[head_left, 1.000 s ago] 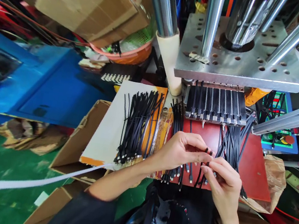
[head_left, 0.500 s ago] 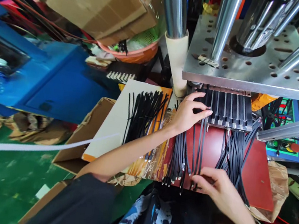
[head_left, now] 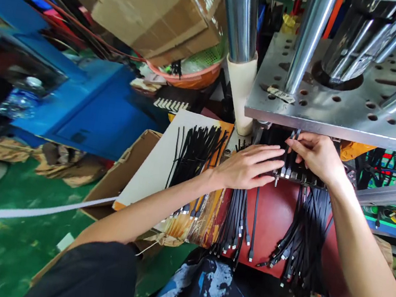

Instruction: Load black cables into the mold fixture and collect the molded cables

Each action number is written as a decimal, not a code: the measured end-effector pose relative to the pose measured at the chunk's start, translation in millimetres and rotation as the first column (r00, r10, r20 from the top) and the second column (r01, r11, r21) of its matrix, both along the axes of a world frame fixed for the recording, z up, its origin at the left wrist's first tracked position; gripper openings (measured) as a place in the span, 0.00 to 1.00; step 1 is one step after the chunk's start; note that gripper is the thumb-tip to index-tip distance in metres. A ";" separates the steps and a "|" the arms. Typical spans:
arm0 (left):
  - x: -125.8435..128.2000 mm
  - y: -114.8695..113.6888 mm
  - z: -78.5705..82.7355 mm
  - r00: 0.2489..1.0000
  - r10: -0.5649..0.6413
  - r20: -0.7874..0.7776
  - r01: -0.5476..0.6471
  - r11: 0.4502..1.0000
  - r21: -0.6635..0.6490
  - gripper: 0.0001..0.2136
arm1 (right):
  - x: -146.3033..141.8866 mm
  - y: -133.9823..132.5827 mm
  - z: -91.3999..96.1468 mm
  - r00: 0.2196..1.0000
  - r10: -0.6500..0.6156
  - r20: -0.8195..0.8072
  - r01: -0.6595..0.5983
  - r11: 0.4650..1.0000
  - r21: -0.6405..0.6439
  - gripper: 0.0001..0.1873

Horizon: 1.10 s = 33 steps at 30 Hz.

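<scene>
At the black slotted fixture [head_left: 303, 176] under the press, my right hand [head_left: 319, 156] pinches black flat cables [head_left: 289, 159]. Their metal plug ends point toward me at the fixture's front edge. My left hand [head_left: 249, 168] lies palm down by the fixture's left end, fingers stretched out, the tips close to the same cables; whether they touch is unclear. Below that hand, a bunch of black cables [head_left: 235, 223] with metal plugs hangs over the red work surface [head_left: 270, 214]. Another bundle [head_left: 305, 239] hangs from the fixture's right side.
A thick steel press plate [head_left: 336, 122] with steel columns stands over the fixture. More black cables [head_left: 197, 156] rest on a white board [head_left: 155, 162] at the left. A green control panel [head_left: 391, 222] is at the right. A cardboard box [head_left: 118, 171] stands beside the board.
My right hand has risen from the cables' lower ends to the fixture, and the cables between the hands have been drawn up. My left hand has flattened and lowered slightly. The view has shifted.
</scene>
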<state>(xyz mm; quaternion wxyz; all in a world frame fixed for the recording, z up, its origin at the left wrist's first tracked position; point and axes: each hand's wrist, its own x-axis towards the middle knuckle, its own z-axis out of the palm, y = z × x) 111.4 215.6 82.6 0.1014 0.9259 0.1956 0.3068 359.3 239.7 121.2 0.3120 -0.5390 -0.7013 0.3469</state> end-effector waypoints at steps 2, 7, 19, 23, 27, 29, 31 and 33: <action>-4.7 -2.2 0.3 0.995 -0.040 -0.096 0.046 0.997 0.067 0.18 | -0.9 3.3 -2.5 0.999 -0.002 0.043 0.000 0.999 0.034 0.26; -0.3 2.5 1.5 0.987 -0.020 -0.162 0.027 0.999 0.038 0.19 | -2.9 5.5 -5.1 0.997 -0.058 0.053 0.051 0.991 0.124 0.19; 10.0 -3.4 -1.8 0.998 0.055 -0.022 -0.053 0.996 0.066 0.13 | 2.4 5.8 -18.1 0.993 -0.084 -0.079 0.093 0.988 0.123 0.27; 22.0 -4.0 -3.7 0.986 0.152 0.065 -0.153 0.988 0.005 0.09 | 1.8 5.4 -19.2 0.993 -0.090 -0.082 0.101 0.986 0.132 0.26; 25.4 -8.4 -0.8 0.987 0.163 0.004 -0.163 0.987 0.011 0.10 | 3.0 4.1 -19.3 0.993 -0.094 -0.066 0.103 0.984 0.145 0.25; 23.2 -12.2 1.8 0.987 0.150 -0.063 -0.147 0.988 0.048 0.12 | 2.9 5.3 -19.1 0.994 -0.098 -0.054 0.105 0.983 0.149 0.24; 21.6 -16.8 4.8 0.981 0.127 -0.147 -0.114 0.989 0.090 0.17 | 1.2 8.2 -19.2 0.995 -0.093 -0.030 0.097 0.984 0.150 0.22; 22.6 -22.3 7.8 0.965 0.136 -0.223 -0.112 0.987 0.119 0.21 | -2.0 10.3 -18.9 0.994 -0.112 0.003 0.110 0.979 0.169 0.19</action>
